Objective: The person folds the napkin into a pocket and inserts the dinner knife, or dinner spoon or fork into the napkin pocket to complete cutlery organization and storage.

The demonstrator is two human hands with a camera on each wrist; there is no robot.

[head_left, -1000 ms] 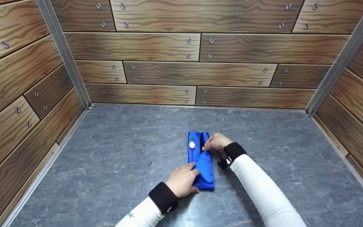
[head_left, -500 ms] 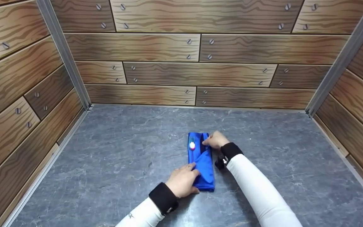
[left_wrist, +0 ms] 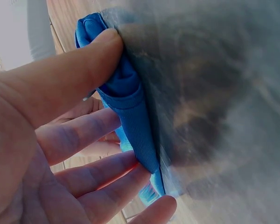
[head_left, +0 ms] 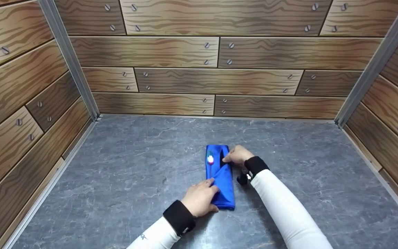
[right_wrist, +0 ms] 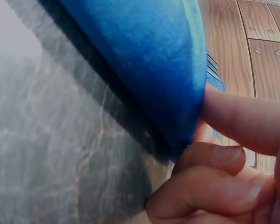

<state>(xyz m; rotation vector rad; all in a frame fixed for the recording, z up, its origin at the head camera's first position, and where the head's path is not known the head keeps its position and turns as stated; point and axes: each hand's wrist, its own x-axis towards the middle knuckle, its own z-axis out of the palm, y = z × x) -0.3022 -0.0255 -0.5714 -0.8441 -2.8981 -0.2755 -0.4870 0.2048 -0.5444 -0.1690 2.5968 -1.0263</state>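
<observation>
A folded blue cloth napkin (head_left: 225,185) lies lengthwise on the table, its upper layer slanting across the middle. On its left side rests a shiny fork (head_left: 210,159), tines toward the back wall, its lower handle hidden by cloth and fingers. My left hand (head_left: 199,197) rests on the near left part; in the left wrist view, its thumb presses the napkin (left_wrist: 137,126) end and its fairly straight fingers touch the side. At the far right edge, my right hand (head_left: 238,155) pinches the cloth. The right wrist view shows curled fingers at the raised napkin (right_wrist: 149,60) edge, with fork tines (right_wrist: 213,65) behind.
The grey marbled table (head_left: 143,155) surrounds the napkin. Wood-patterned walls rise at the back (head_left: 178,81), the left (head_left: 9,114) and the right (head_left: 389,114), with metal posts at the corners.
My right hand has shifted slightly along the napkin's right edge, still pinching it. My left hand, the fork and the napkin keep their places.
</observation>
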